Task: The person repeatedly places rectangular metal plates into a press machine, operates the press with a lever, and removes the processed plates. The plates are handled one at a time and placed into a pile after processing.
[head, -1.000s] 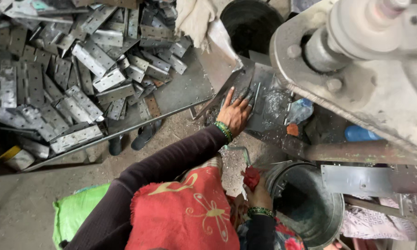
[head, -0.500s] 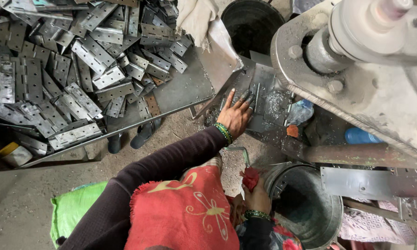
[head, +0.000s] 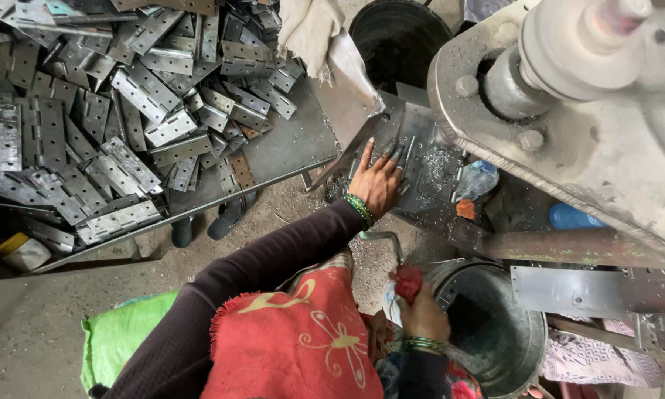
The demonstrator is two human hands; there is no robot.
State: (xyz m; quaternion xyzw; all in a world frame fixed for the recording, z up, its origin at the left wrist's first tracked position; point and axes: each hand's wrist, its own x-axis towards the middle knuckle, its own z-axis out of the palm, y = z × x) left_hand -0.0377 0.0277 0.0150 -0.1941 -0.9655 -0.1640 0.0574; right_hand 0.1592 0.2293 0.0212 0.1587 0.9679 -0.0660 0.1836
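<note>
At centre frame the left hand (head: pixel 377 183) lies flat, fingers spread apart, on a grey metal plate (head: pixel 427 159) strewn with shavings beneath the machine head (head: pixel 569 96); it grips nothing and seems to press on the plate or on small parts lying on it. At lower centre the right hand (head: pixel 421 314) is closed around a red rag (head: pixel 406 281), just beside the rim of a metal bucket (head: pixel 510 310), apparently kept within reach of the plate. Outward, the upper left holds a heap of flat metal hinges (head: pixel 111 111) on a sheet-metal tray (head: pixel 288 148); a dark bucket (head: pixel 399 37) stands at upper centre.
</note>
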